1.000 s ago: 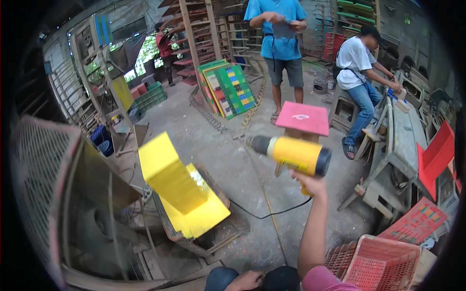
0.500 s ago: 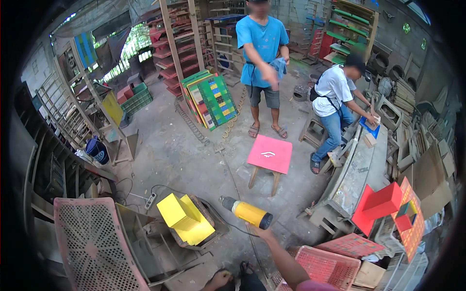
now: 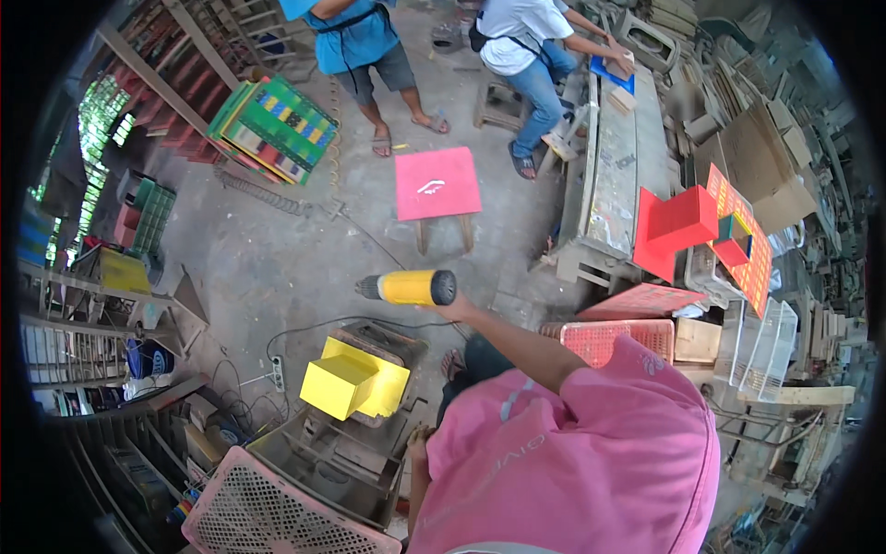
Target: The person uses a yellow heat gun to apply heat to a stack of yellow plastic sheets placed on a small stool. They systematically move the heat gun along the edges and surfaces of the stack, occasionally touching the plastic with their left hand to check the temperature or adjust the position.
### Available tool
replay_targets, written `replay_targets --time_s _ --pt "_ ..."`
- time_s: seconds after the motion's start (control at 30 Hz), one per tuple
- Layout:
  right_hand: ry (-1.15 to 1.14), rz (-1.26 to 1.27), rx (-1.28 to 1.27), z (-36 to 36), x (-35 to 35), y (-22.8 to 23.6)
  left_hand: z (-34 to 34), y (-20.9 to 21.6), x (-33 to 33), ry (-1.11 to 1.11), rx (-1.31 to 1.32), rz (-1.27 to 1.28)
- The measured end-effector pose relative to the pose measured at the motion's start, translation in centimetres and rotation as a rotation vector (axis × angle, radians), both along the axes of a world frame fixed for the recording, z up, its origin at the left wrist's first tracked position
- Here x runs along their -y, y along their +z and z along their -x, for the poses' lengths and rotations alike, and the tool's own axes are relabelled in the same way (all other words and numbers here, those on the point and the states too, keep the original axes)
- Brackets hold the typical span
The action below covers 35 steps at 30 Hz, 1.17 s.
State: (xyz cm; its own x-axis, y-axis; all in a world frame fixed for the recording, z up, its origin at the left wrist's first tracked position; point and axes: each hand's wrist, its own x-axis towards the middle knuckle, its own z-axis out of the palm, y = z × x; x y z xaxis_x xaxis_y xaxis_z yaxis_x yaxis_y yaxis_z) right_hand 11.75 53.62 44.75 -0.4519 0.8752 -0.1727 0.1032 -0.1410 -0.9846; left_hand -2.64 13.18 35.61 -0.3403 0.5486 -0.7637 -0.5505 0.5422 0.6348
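My right hand (image 3: 452, 307) is closed round the handle of a yellow and black heat gun (image 3: 406, 287), held out in front of me with its metal nozzle pointing left. Its body hides most of the grip. My left hand (image 3: 420, 443) hangs low by my leg, its fingers curled; whatever might be in them is hidden. Nearest to that hand, a yellow-painted piece (image 3: 355, 380), a box shape joined to a flat panel, rests on a worn stand (image 3: 392, 337). Beyond the heat gun stands a small stool with a pink top (image 3: 438, 185) and a white mark on it.
A cord (image 3: 323, 323) crosses the floor near a power strip (image 3: 278, 374). Red and pink crates (image 3: 618, 340) (image 3: 277, 503) flank me. Red painted pieces (image 3: 678, 226) stand at right by a long bench (image 3: 614, 185). Two people are beyond, one working at the bench. Green boards (image 3: 281, 125) lean far left.
My view has tilted down and turned right, so more of my pink shirt shows. The heat gun is still in my right hand, now more level. The standing person's outstretched arm has drawn in.
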Motion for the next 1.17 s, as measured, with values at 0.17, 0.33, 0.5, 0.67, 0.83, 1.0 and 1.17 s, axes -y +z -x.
replay_targets --time_s 0.17,0.33,0.5,0.67,0.83,1.0,1.17 --pt "0.129 0.06 -0.032 1.7 -4.5 2.3 0.2 -0.8 1.9 0.161 0.009 0.168" --pt "0.328 -0.009 0.156 3.9 -10.7 -1.3 -0.5 -1.7 -2.8 0.296 0.003 0.264" --pt "0.766 0.07 0.211 6.4 -14.9 6.0 -5.3 -4.1 -10.6 0.522 0.025 0.283" --pt "0.997 -0.04 0.161 7.5 -20.5 1.7 -7.2 1.1 -22.1 0.126 -0.508 0.442" --pt "0.825 -0.127 0.136 12.6 -23.1 3.0 -13.3 -3.3 -20.6 0.328 -0.524 0.448" --pt "0.948 0.046 0.284 16.2 -24.2 1.7 -22.5 -9.2 -18.7 0.915 -0.206 0.33" --pt "1.568 0.273 0.187 19.6 -22.7 2.2 -32.1 -12.2 -22.7 1.058 0.13 0.317"
